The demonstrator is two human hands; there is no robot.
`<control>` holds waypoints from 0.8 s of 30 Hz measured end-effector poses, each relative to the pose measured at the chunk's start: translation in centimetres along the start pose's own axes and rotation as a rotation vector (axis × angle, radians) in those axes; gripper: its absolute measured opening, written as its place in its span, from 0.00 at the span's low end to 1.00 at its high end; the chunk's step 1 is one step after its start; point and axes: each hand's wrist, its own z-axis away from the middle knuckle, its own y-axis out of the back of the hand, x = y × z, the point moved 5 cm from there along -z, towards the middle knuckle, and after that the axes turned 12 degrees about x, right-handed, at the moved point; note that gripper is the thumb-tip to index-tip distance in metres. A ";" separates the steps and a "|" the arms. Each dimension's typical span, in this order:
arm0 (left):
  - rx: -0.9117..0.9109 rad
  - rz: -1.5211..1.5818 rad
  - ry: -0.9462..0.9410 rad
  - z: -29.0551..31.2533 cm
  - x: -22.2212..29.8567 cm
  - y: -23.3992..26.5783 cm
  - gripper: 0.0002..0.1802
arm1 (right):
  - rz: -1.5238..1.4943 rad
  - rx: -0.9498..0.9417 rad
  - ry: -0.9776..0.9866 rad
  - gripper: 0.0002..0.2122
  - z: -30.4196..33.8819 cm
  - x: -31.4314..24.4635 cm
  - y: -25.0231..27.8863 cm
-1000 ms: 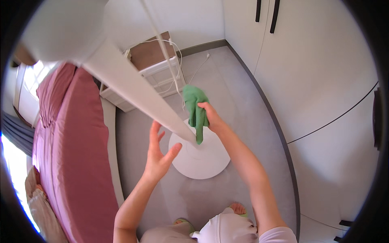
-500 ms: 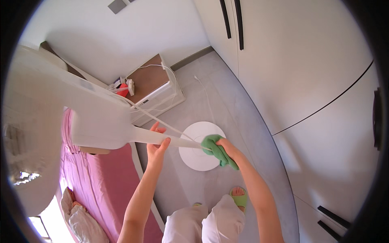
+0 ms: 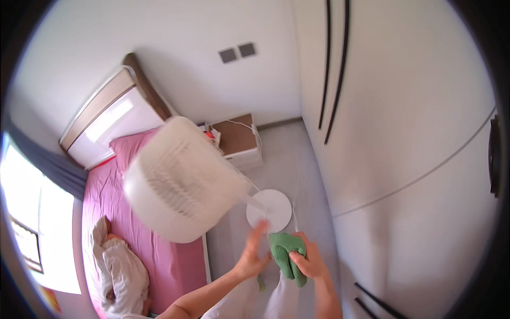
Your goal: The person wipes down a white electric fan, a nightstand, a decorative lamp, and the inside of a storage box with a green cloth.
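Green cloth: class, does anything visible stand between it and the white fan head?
Yes. In this view, the left hand, open and blurred, has its fingers between the green cloth in the right hand and the white fan head; whether they truly block the way cannot be told.

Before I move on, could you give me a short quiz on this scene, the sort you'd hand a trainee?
1. Which hand holds the cloth?
2. Pick one. The base of the fan is: A) square; B) round; C) triangular.
3. True or false: in the picture, the bed lies to the left of the wardrobe.

Key:
1. The right hand.
2. B.
3. True.
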 end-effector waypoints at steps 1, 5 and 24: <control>-0.094 0.014 -0.051 -0.1 3.4 0.5 0.40 | -0.060 -0.017 0.023 0.18 0.2 -2.5 0.2; -0.112 0.033 -0.228 -2.5 11.8 6.3 0.20 | -0.446 -0.039 -0.205 0.19 0.3 -8.7 0.5; 0.860 -0.149 -0.020 -8.7 18.4 27.0 0.10 | 0.067 -0.109 -0.221 0.20 -5.8 4.3 -5.4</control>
